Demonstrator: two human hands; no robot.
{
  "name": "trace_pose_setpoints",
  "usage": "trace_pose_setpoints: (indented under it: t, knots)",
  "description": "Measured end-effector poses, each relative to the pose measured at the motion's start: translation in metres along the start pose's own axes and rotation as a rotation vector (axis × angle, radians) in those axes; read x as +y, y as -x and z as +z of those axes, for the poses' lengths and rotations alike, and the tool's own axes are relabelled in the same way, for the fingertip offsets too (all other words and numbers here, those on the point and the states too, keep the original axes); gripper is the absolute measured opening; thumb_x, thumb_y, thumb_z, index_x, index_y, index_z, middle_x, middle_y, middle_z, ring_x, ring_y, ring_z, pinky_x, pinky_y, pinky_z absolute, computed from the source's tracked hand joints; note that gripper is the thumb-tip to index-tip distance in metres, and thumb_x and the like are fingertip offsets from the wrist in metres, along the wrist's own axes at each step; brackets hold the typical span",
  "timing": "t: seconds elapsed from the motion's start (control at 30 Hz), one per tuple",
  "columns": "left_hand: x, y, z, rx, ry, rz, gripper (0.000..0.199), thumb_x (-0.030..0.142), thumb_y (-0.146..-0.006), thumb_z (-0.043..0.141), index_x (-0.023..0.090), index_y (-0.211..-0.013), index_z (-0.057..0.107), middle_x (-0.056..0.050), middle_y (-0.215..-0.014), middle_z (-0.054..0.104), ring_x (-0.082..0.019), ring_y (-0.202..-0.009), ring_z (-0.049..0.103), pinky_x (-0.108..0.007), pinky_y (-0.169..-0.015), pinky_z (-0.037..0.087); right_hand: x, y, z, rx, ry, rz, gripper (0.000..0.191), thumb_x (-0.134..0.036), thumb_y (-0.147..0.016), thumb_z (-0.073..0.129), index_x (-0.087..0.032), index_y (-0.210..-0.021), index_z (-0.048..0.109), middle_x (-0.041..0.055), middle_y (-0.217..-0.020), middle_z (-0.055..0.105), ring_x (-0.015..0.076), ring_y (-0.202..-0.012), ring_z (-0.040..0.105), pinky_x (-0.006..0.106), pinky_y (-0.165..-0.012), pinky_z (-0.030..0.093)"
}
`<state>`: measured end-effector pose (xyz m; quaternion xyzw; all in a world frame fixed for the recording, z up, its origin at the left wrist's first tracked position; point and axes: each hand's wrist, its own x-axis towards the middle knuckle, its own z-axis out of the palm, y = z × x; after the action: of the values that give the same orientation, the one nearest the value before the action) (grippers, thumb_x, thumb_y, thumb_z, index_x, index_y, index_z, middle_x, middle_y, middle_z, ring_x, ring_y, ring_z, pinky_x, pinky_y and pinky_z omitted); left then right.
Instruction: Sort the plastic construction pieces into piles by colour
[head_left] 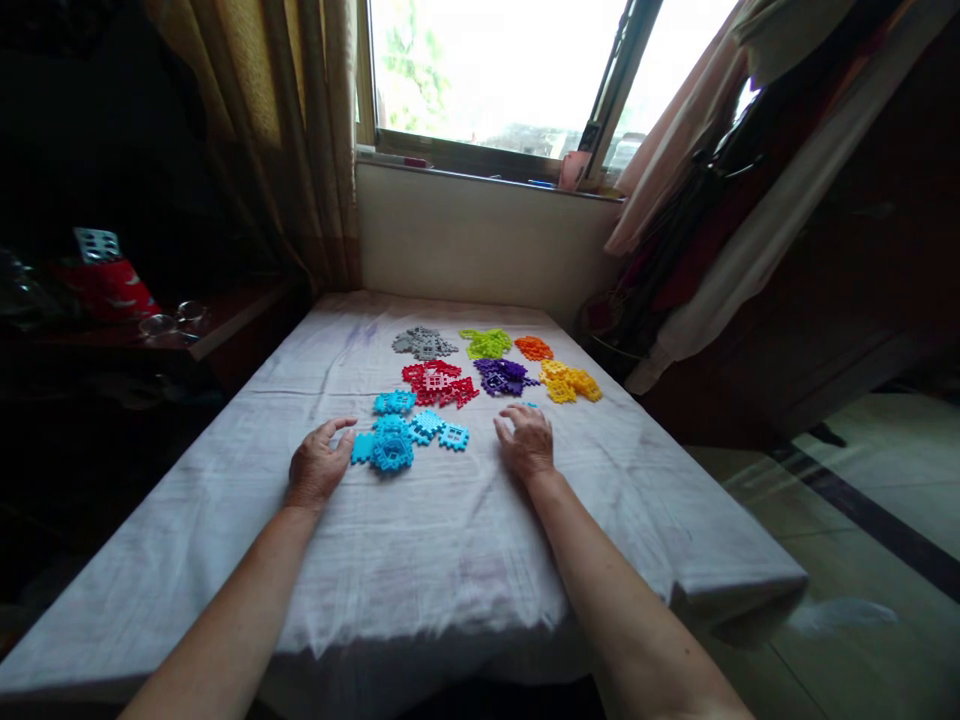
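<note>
My left hand (pixel 321 462) rests at the left edge of a loose group of blue plastic building tiles (pixel 392 450), fingers apart, its fingertips close to a flat blue tile (pixel 362 447). Whether it touches that tile I cannot tell. On the other side, my right hand (pixel 527 440) is over the cloth with its fingers spread and holds nothing. A small bit of a blue piece (pixel 532 405) shows just beyond its fingers. Behind the blue group lie red tiles (pixel 439 383), and purple tiles (pixel 502 376) are heaped beyond my right hand.
Farther back sit piles of grey tiles (pixel 424 343), lime green tiles (pixel 486 343), orange tiles (pixel 534 348) and yellow tiles (pixel 570 382). A white cloth (pixel 420 560) covers the table. Clothes (pixel 720 260) hang at the right; a curtain (pixel 277 130) hangs at the left.
</note>
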<state>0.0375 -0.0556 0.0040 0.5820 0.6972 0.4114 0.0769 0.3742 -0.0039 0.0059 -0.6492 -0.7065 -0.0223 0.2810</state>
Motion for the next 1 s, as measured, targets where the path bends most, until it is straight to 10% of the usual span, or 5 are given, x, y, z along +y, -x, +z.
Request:
trace_pose_setpoints:
  t: [0.3, 0.5, 0.73, 1.0]
  knots:
    - [0.003, 0.001, -0.001, -0.037, -0.002, -0.027, 0.033, 0.043, -0.08, 0.054, 0.028, -0.1, 0.075, 0.0, -0.071, 0.068, -0.021, -0.073, 0.063, -0.027, -0.062, 0.046, -0.047, 0.02, 0.005, -0.241, -0.05, -0.19, 0.025, -0.038, -0.084, 0.069, -0.024, -0.105, 0.071, 0.0061, -0.112, 0.071, 0.0233, -0.109, 0.06, 0.035, -0.094, 0.041]
    - [0.004, 0.002, -0.001, -0.04, -0.01, -0.026, 0.034, 0.042, -0.08, 0.054, 0.027, -0.101, 0.075, 0.0, -0.069, 0.067, -0.02, -0.071, 0.063, -0.026, -0.06, 0.045, -0.002, 0.003, -0.023, -0.007, 0.08, 0.207, 0.034, -0.043, -0.092, 0.06, -0.02, -0.114, 0.07, 0.0127, -0.118, 0.068, 0.0281, -0.112, 0.058, 0.038, -0.093, 0.041]
    - [0.01, 0.002, -0.003, -0.064, -0.055, -0.082, 0.035, 0.039, -0.081, 0.053, 0.026, -0.105, 0.075, 0.0, -0.066, 0.064, -0.018, -0.067, 0.06, -0.024, -0.057, 0.042, 0.044, -0.013, -0.031, -0.023, 0.116, 0.53, 0.039, -0.047, -0.092, 0.058, -0.02, -0.118, 0.07, 0.0142, -0.122, 0.066, 0.0303, -0.117, 0.056, 0.043, -0.095, 0.043]
    - [0.014, 0.003, -0.003, -0.062, -0.071, -0.099, 0.035, 0.039, -0.081, 0.053, 0.025, -0.104, 0.076, 0.001, -0.059, 0.057, -0.016, -0.058, 0.052, -0.024, -0.053, 0.037, -0.021, 0.002, 0.003, 0.001, -0.036, 0.049, 0.024, -0.032, -0.091, 0.06, -0.022, -0.108, 0.074, 0.0105, -0.133, 0.062, 0.0258, -0.121, 0.054, 0.039, -0.103, 0.039]
